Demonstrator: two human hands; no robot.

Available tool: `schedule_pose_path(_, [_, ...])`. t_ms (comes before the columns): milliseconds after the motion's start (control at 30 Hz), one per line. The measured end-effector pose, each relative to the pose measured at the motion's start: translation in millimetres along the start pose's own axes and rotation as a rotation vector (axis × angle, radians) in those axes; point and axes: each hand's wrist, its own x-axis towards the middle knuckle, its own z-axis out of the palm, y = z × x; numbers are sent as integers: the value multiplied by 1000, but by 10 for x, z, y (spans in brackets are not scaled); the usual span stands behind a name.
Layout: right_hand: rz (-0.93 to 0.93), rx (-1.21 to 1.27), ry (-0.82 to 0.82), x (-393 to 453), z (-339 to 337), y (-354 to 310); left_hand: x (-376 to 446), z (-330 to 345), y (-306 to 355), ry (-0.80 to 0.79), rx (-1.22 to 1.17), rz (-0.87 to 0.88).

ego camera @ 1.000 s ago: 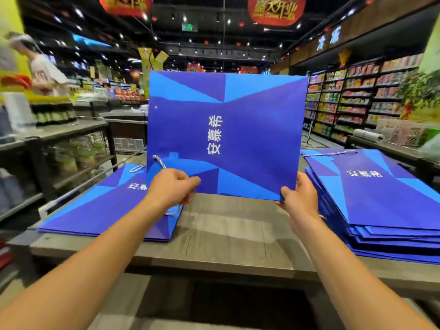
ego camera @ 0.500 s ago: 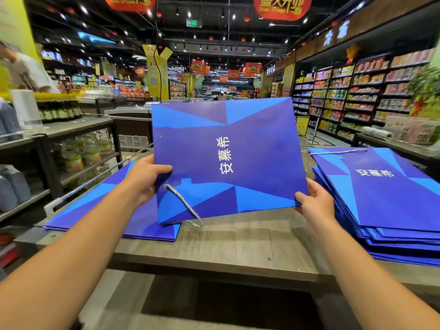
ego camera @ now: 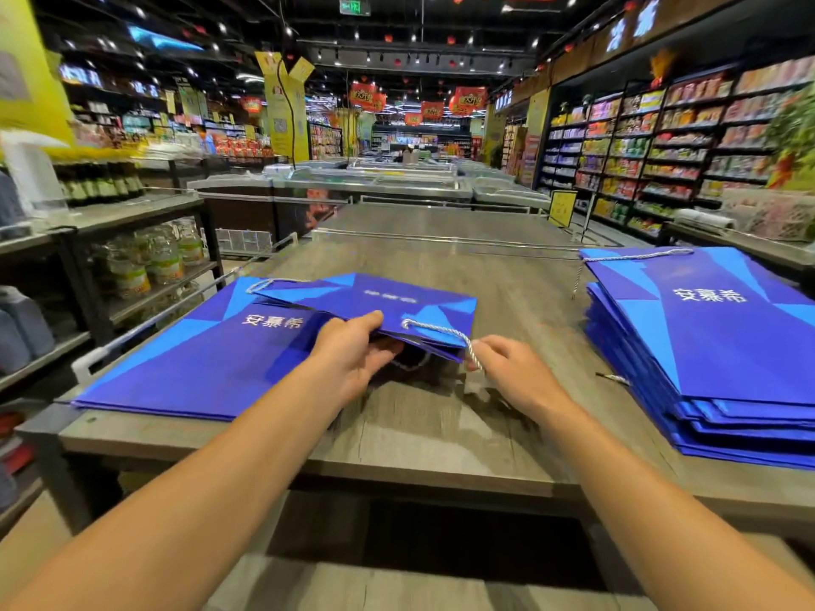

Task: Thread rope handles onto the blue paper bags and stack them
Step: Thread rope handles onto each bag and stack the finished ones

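Bag (ego camera: 379, 308) had dropped from upright to nearly flat over left pile (ego camera: 185, 363). Left hand (ego camera: 353, 359) gripped its edge; right hand (ego camera: 507, 368) fingers pinched rope (ego camera: 441, 332). Stacking likely imminent

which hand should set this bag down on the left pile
Left. The left hand already grips the bag at its near edge, right beside the left pile. The right hand only pinches the rope handle.
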Motion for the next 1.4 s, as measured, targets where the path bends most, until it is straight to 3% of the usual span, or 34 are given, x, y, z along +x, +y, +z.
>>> schedule_pose_path(133, [115, 218, -98, -33, 13, 51, -108, -74, -76, -46, 168, -81])
schedule_pose_path(233, [98, -6, -53, -6, -38, 97, -209, -91, -26, -112, 385, -138])
schedule_pose_path(333, [113, -186, 45, 51, -91, 121, -315, -129, 58, -254, 797, -186])
schedule_pose_path(433, [156, -358, 98, 54, -169, 151, -337, -142, 54, -331, 1036, -10])
schedule_pose_path(600, [152, -526, 6, -22, -276, 223, -169, -124, -70, -248, 1440, 583])
schedule_pose_path(733, [-16, -420, -104, -191, -523, 211, 61, -158, -130, -337, 1792, 604])
schedule_pose_path(867, [-157, -385, -425, -321, -697, 192, 138, -152, -182, -362, 1827, 600])
schedule_pose_path(933, [-182, -429, -496, -351, -673, 208, 138, -136, -215, -355, 1817, 616])
schedule_pose_path(1100, [-290, -544, -339, -355, -540, 226, 125, -59, -351, -393, 1782, 617])
schedule_pose_path(1200, [-267, -289, -149, -309, -458, 208, 67, 3, -361, -495, 1697, 589])
schedule_pose_path(1300, [-215, -54, 2, -218, -425, 152, 71, -28, -182, -441, 1610, 599])
schedule_pose_path(1400, [-220, -56, 56, -55, -378, 101, 165, -177, 108, -414, 1775, 597])
